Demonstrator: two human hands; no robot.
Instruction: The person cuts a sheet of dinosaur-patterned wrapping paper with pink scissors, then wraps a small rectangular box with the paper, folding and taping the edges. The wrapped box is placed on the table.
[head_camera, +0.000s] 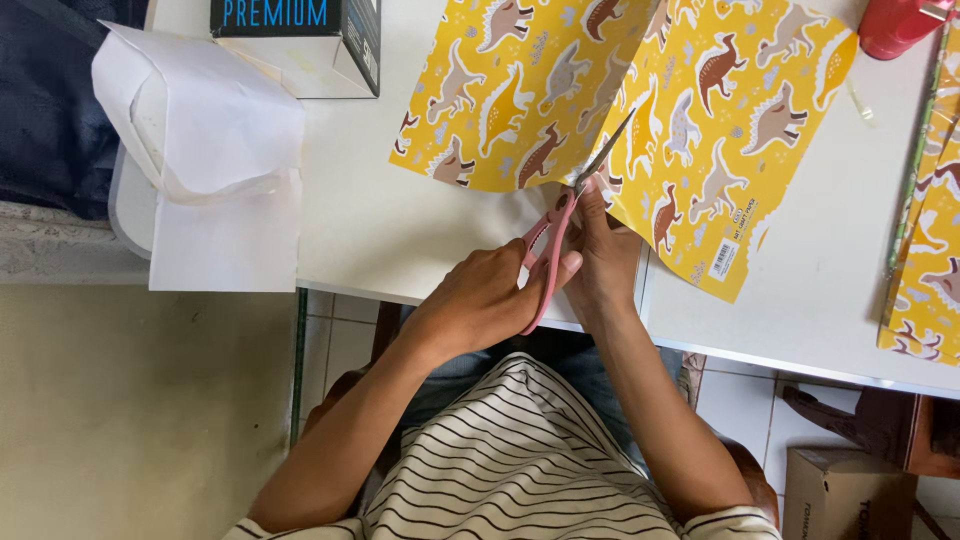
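Near edge of the white table (400, 240): left hand (490, 295) closed round the pink handles of the scissors (555, 245), fingers through the loops, thumb on top. Right hand (605, 250) just beside it, fingers flat and close together, pressing on the yellow dinosaur-print wrapping paper (720, 130) next to the cut line; it grips nothing.

Blades slightly parted, tips already inside the sheet, pointing away from the body.

Paper judged light, thin, limp and easy to tear or crease; best held flat close to the blades, not by a loose corner. Sheet spreads across the table's middle, lifting along the cut.

Further off: white paper bag (210, 130) at left, dark box (300, 40) beyond it.
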